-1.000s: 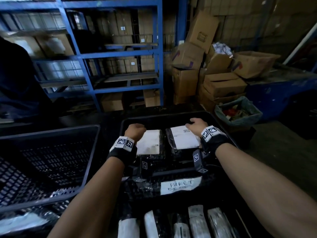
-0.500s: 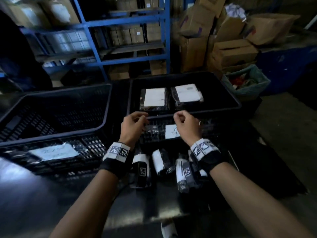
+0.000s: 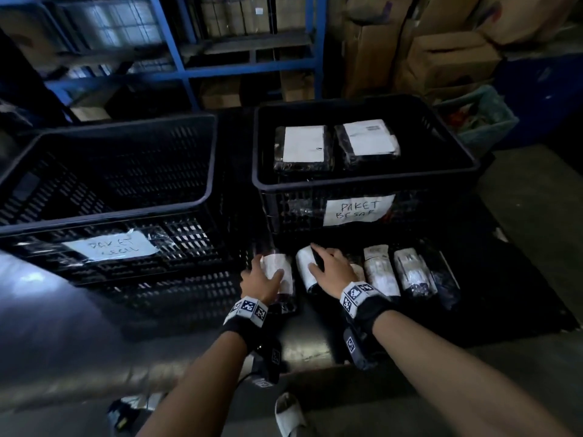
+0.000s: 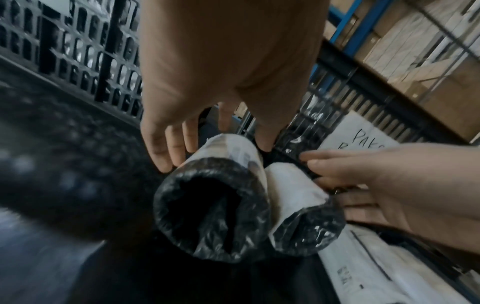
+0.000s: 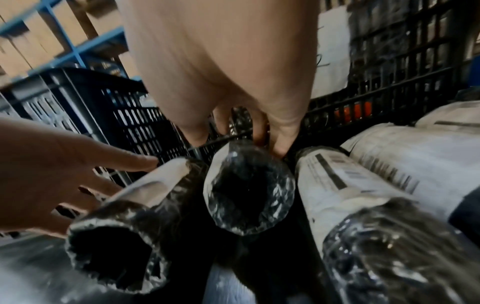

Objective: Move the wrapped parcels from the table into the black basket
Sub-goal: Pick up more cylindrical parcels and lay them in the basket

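Several rolled parcels in black bubble wrap with white labels lie side by side on the dark table, in front of two black baskets. My left hand (image 3: 265, 269) wraps fingers and thumb around the leftmost roll (image 3: 273, 261), seen end-on in the left wrist view (image 4: 215, 195). My right hand (image 3: 318, 263) lies over the second roll (image 3: 302, 257), its fingers and thumb down either side of it (image 5: 246, 195). Both rolls still rest on the table. The right basket (image 3: 362, 184), labelled PAKET BESAR, holds two flat parcels (image 3: 303, 143). The left basket (image 3: 110, 212), labelled PAKET KECIL, shows nothing inside.
Two more rolls (image 3: 378, 269) (image 3: 413, 272) lie to the right of my right hand. Blue shelving (image 3: 252, 64) and stacked cardboard boxes (image 3: 451, 58) stand behind the baskets. A teal bin (image 3: 482, 118) sits at the back right. A sandal (image 3: 288, 414) lies on the floor below.
Both hands have drawn back from the right basket, leaving two flat parcels inside, and have come down onto the two leftmost rolls. The head view has tilted down.
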